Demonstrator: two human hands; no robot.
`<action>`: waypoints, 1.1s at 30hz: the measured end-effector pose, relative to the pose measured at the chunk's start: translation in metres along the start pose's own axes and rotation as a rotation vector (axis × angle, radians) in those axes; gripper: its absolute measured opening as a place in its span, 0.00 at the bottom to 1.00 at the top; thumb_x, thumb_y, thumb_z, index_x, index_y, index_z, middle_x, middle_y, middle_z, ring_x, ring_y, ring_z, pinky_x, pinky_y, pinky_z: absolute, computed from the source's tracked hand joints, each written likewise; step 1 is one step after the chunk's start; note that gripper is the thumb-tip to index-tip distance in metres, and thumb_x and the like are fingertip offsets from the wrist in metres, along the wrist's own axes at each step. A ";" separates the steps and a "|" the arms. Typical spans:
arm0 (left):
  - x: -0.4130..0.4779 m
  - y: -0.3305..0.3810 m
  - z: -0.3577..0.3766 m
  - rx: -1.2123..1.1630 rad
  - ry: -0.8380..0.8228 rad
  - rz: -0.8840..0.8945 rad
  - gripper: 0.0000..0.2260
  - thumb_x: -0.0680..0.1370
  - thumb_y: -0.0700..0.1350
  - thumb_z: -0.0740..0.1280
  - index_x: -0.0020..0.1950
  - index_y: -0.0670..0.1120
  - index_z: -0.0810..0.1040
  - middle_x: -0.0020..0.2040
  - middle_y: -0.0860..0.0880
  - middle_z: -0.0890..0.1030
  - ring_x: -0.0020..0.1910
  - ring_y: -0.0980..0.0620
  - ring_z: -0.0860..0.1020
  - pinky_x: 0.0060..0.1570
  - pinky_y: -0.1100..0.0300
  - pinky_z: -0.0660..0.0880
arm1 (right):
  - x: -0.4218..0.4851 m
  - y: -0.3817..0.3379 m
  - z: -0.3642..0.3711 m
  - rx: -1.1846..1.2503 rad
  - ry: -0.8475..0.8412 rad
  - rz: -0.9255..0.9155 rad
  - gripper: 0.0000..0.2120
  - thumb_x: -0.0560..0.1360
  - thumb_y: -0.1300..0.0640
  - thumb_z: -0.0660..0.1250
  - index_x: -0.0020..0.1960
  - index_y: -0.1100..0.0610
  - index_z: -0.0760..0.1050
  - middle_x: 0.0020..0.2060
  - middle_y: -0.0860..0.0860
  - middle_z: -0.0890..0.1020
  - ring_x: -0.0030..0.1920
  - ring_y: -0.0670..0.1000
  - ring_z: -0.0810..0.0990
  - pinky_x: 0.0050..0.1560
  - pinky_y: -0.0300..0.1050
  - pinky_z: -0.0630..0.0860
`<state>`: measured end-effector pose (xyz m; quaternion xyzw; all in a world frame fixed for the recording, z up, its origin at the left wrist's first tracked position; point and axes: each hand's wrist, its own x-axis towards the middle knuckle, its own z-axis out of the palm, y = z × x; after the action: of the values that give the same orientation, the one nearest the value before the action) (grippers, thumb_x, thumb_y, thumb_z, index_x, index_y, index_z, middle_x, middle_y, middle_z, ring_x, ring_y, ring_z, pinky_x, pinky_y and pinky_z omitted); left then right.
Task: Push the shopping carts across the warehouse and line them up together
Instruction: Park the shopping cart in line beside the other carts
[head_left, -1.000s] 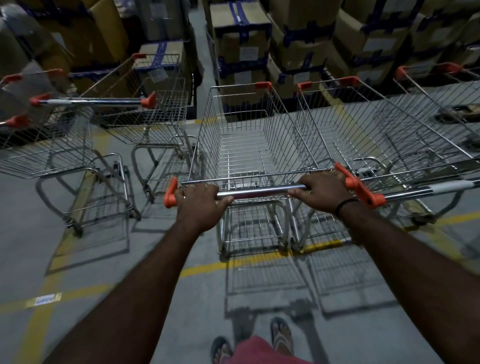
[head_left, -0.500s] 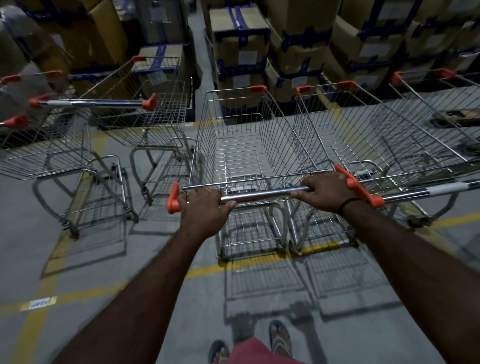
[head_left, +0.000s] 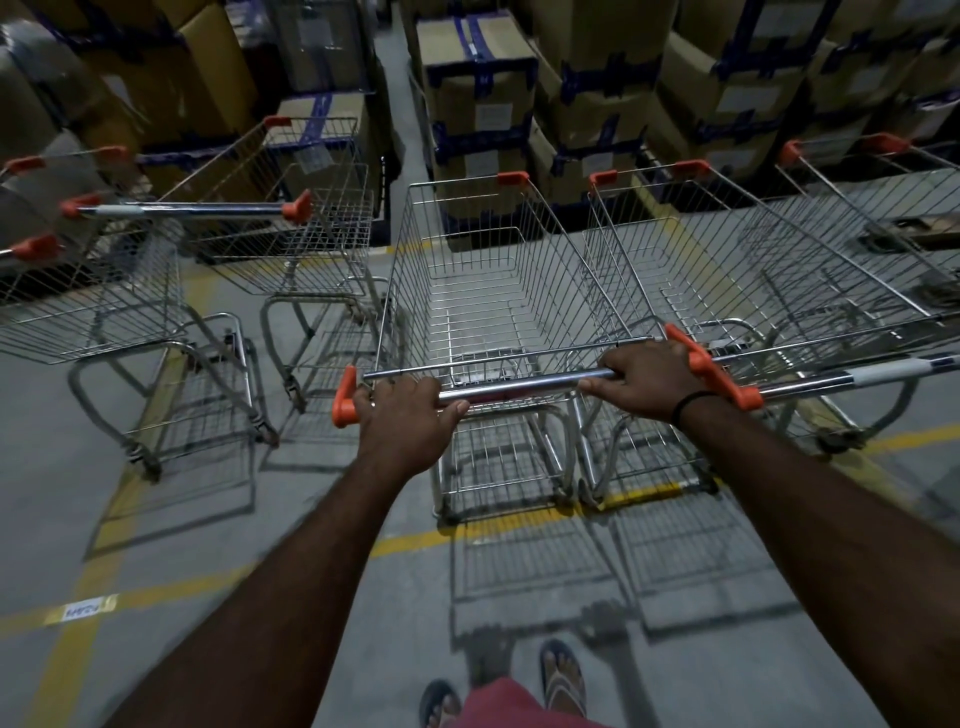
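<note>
Cart (head_left: 498, 312) nose-on to boxes (head_left: 478, 104), near them. Left grip (head_left: 402, 415) and right grip (head_left: 644, 384) curled round handlebar (head_left: 519, 387), one at each end. Likely light, stiff, free-rolling; best steered from bar ends.

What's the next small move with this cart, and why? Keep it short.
Probably a short, straight push forward: the left hand and right hand grip the handle of the middle cart, its rear sits slightly behind that of the right cart, and stacked boxes stand close ahead.
</note>
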<state>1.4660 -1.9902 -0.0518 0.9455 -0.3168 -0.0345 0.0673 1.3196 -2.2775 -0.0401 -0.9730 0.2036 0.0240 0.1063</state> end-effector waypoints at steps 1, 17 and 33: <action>0.000 0.000 0.000 -0.003 -0.001 -0.001 0.23 0.79 0.68 0.54 0.61 0.52 0.73 0.61 0.46 0.77 0.64 0.41 0.71 0.68 0.38 0.58 | 0.001 0.001 0.001 0.006 -0.003 0.002 0.26 0.69 0.23 0.51 0.42 0.43 0.72 0.37 0.40 0.76 0.45 0.49 0.74 0.69 0.61 0.59; -0.002 -0.007 -0.001 -0.001 -0.016 0.014 0.22 0.79 0.68 0.54 0.60 0.53 0.73 0.60 0.47 0.77 0.63 0.42 0.71 0.68 0.38 0.57 | -0.003 -0.012 -0.006 -0.032 -0.100 0.021 0.26 0.76 0.27 0.54 0.54 0.46 0.78 0.42 0.43 0.76 0.48 0.49 0.74 0.69 0.62 0.61; 0.000 -0.020 -0.025 -0.028 -0.173 0.127 0.18 0.81 0.62 0.56 0.58 0.52 0.76 0.58 0.46 0.80 0.61 0.42 0.76 0.63 0.44 0.65 | -0.011 -0.024 -0.008 0.060 -0.280 0.164 0.41 0.68 0.19 0.46 0.65 0.44 0.76 0.67 0.52 0.76 0.68 0.56 0.72 0.73 0.65 0.56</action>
<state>1.4807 -1.9718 -0.0301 0.9160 -0.3800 -0.1159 0.0553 1.3188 -2.2534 -0.0266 -0.9367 0.2660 0.1616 0.1604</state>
